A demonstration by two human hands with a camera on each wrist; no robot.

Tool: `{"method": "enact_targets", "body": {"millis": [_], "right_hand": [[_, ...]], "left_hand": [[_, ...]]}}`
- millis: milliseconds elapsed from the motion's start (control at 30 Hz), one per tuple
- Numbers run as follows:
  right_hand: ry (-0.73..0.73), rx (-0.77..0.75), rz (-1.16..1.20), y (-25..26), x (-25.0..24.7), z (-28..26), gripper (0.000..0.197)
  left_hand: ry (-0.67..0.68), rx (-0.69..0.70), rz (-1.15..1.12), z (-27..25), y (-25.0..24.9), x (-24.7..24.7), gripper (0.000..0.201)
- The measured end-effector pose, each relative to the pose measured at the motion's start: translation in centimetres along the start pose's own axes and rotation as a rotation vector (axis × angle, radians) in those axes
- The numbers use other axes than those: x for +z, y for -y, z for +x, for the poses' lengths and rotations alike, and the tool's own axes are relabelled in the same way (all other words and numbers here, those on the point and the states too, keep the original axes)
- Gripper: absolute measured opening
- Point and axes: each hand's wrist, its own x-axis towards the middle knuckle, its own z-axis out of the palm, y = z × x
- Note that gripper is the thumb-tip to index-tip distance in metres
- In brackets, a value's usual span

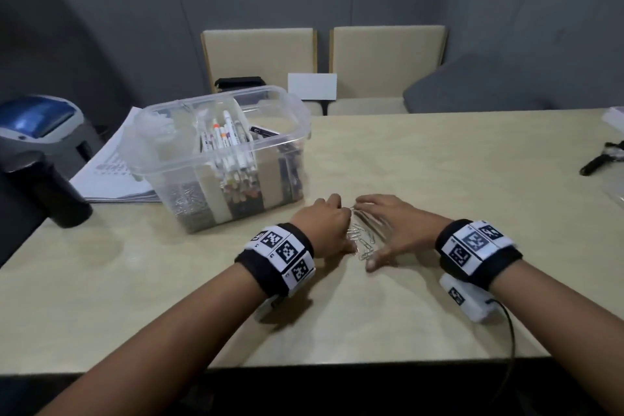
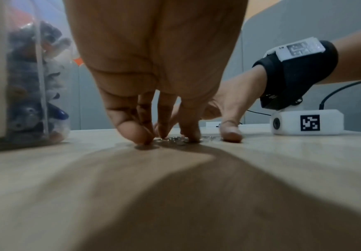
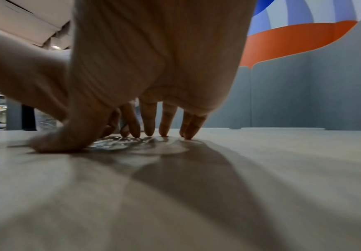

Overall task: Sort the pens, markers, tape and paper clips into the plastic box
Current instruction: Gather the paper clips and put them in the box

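A small heap of silver paper clips [image 1: 363, 241] lies on the beige table [image 1: 439, 179], between my two hands. My left hand [image 1: 341, 228] has its fingers curled down, and thumb and fingertips [image 2: 136, 134] pinch at the paper clips [image 2: 175, 139]. My right hand [image 1: 388, 230] is spread over the heap from the right, with straight fingertips [image 3: 149, 130] and thumb touching the table around the paper clips [image 3: 119, 143]. The clear plastic box [image 1: 283, 105] stands just left of the hands. It holds markers [image 1: 229, 142] in the middle, paper clips at the front left and pens on the right.
A stack of papers [image 1: 111, 165], a black cylinder [image 1: 57, 196] and a blue-grey device [image 1: 37, 121] lie left of the box. Two beige chairs [image 1: 388, 57] and a white card [image 1: 312, 86] stand behind the table. A black object [image 1: 604, 155] lies at the far right.
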Motion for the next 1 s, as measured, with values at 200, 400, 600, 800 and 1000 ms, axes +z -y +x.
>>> {"method": "enact_targets", "body": {"millis": [200,400,600,800,1000], "right_hand": [[-0.061,-0.055,0.033,1.3,0.3,1.7,0.073],[-0.181,-0.025,0.088,1.7,0.2,1.9,0.021],[-0.144,0.041,0.062,2.8,-0.3,1.6,0.02],[-0.027,0.11,-0.097,3.9,0.2,1.9,0.022],[-0.047,0.12,-0.171,4.6,0.6,1.9,0.02]], "left_hand": [[-0.055,-0.005,-0.118,0.4,0.5,0.0,0.027],[-0.086,-0.022,-0.17,0.6,1.3,0.1,0.03],[-0.028,-0.051,-0.23,0.8,1.8,0.6,0.016],[0.04,-0.025,-0.198,0.7,1.3,0.4,0.013],[0.05,-0.029,-0.129,-0.1,1.0,-0.2,0.014]]}}
